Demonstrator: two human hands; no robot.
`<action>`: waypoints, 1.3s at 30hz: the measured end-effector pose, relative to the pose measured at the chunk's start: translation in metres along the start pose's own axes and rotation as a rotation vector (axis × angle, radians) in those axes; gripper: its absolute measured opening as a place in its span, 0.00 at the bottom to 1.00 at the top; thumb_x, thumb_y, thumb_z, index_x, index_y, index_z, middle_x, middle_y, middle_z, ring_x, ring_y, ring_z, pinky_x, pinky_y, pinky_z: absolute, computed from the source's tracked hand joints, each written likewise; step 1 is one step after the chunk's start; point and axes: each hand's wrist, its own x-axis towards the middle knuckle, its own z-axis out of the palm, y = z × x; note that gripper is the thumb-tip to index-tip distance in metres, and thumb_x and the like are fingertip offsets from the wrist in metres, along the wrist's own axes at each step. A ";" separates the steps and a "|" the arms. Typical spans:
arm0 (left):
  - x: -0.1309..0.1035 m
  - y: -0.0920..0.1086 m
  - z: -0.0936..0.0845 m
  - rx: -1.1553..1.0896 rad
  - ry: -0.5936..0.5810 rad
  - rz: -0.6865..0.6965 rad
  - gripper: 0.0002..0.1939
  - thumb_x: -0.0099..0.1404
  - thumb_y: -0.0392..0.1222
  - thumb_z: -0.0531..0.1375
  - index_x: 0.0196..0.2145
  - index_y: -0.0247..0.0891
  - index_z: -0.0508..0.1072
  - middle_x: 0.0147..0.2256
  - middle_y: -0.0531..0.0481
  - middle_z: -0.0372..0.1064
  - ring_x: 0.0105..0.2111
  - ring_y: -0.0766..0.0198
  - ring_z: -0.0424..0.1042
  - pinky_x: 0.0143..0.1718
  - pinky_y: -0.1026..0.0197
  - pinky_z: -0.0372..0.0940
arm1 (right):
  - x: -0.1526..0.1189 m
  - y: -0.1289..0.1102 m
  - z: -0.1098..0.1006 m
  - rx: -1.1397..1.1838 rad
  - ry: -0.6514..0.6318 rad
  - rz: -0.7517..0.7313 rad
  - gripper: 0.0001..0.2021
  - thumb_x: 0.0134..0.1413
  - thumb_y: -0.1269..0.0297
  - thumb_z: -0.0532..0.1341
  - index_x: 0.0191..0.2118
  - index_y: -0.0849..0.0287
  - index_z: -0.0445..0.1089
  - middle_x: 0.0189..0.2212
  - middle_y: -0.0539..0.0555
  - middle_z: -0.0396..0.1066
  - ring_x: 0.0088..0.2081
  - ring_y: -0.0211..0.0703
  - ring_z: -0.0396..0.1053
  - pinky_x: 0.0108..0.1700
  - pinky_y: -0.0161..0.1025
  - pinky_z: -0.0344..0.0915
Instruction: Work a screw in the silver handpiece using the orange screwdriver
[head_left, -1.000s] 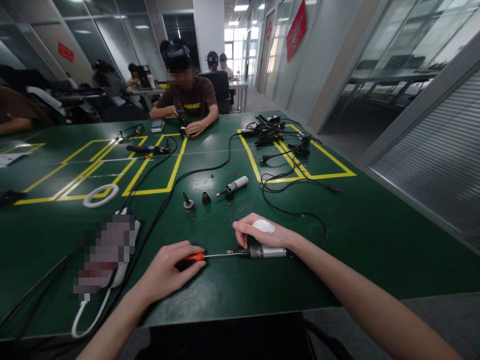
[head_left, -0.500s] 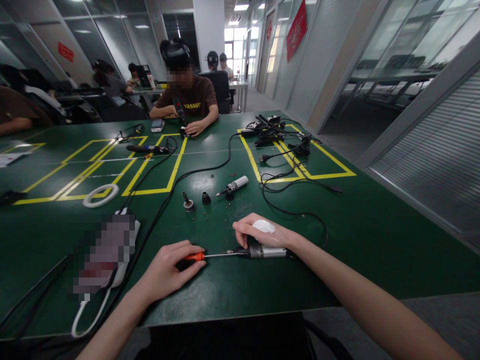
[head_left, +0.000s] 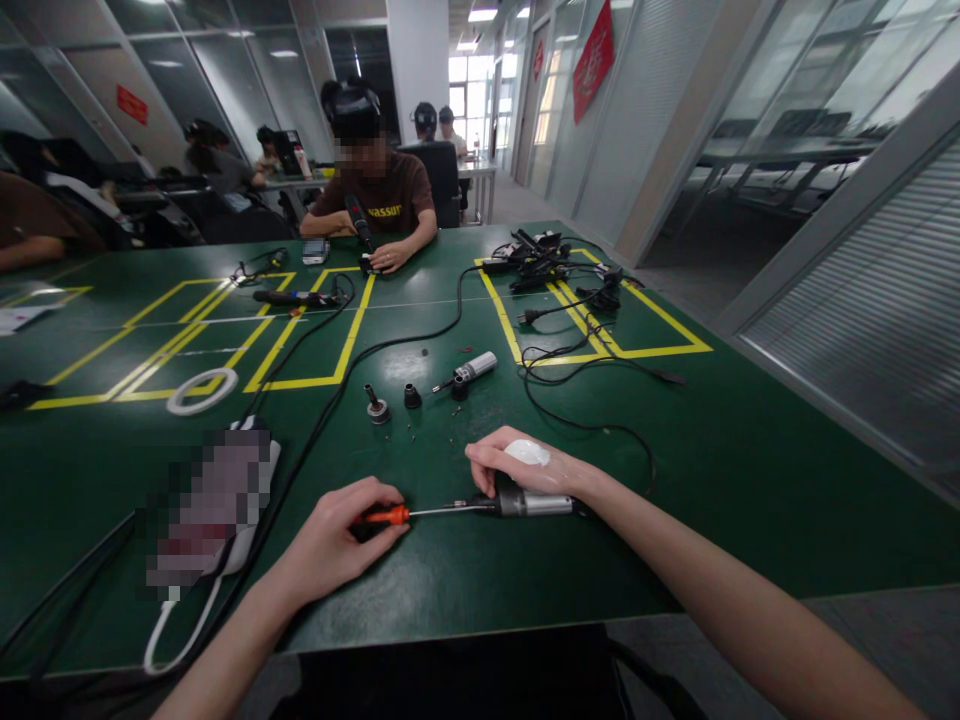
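My left hand [head_left: 345, 535] has its thumb and fingers round the orange handle of a screwdriver [head_left: 394, 514]. Its thin metal shaft runs level to the right and meets the black front end of a silver-and-black cylindrical tool body [head_left: 544, 503]. My right hand [head_left: 517, 463], with a white patch on its back, is curled over that tool body and holds it on the table; some of its fingers are hidden. Just beyond the hands stand a round metal part with a shaft [head_left: 377, 405], a black collar [head_left: 412, 396] and several tiny screws [head_left: 411, 433].
A second silver cylinder [head_left: 476, 367] lies behind the small parts. Black cables and tools [head_left: 536, 255] are heaped at the back right. To the left are a white ring [head_left: 202, 391] and a blurred-out object [head_left: 210, 510]. A co-worker [head_left: 382, 195] sits across the green table [head_left: 735, 480].
The fingers of my left hand have shifted and loosened slightly round the screwdriver handle, showing more of it. My right hand and the tool body have stayed in place.
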 end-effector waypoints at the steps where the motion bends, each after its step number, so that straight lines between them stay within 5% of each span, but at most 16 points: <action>1: 0.000 0.000 0.000 -0.002 -0.005 -0.002 0.03 0.70 0.38 0.62 0.38 0.39 0.77 0.30 0.53 0.76 0.28 0.66 0.76 0.32 0.67 0.67 | 0.000 0.000 0.000 -0.003 0.001 0.001 0.37 0.63 0.29 0.55 0.23 0.61 0.71 0.22 0.53 0.71 0.27 0.41 0.68 0.37 0.38 0.65; 39: 0.000 0.002 0.000 0.025 -0.037 0.016 0.07 0.70 0.40 0.63 0.44 0.39 0.79 0.32 0.50 0.77 0.29 0.64 0.77 0.33 0.66 0.69 | 0.000 0.001 0.000 0.003 -0.003 0.010 0.36 0.64 0.30 0.55 0.24 0.61 0.71 0.22 0.53 0.71 0.28 0.41 0.69 0.38 0.38 0.66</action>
